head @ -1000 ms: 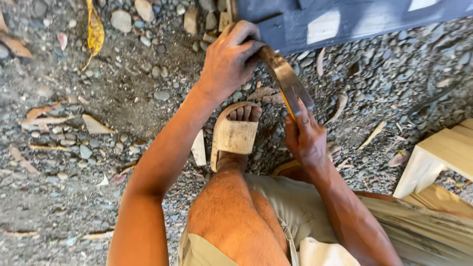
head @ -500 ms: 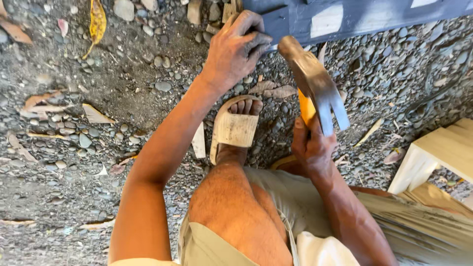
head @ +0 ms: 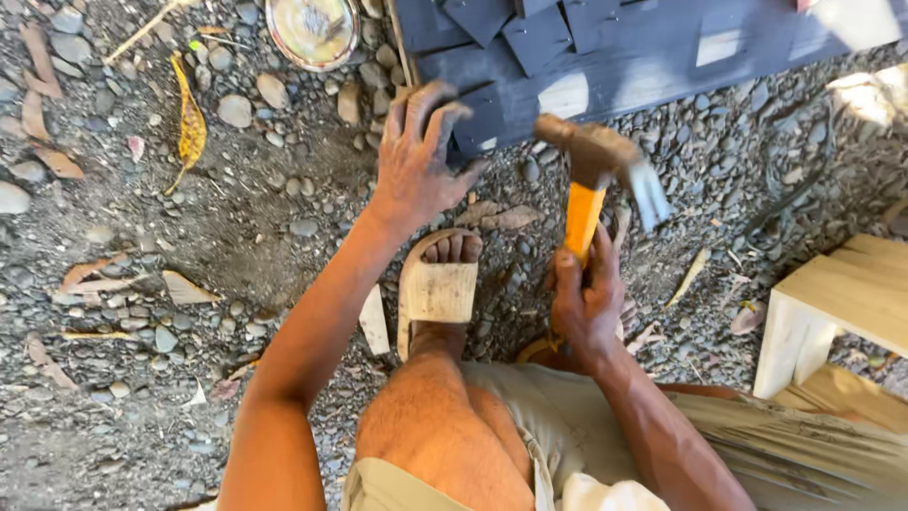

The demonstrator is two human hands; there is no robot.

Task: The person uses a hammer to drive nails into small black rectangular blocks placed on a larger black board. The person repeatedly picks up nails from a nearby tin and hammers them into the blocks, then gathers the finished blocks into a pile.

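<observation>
Head view: right hand (head: 586,308) grips hammer (head: 594,180); left hand (head: 421,161) touches dark board (head: 605,47).

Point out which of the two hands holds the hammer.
The right hand, gripping the orange-handled claw hammer; the left hand holds no tool, fingers spread at the dark blue-grey wooden boards.

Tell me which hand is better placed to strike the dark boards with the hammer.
Right, most likely. The right hand grips the hammer by its yellow handle, its head raised just short of the dark boards. The left hand holds no tool; its fingers rest spread at the boards' edge.
</observation>
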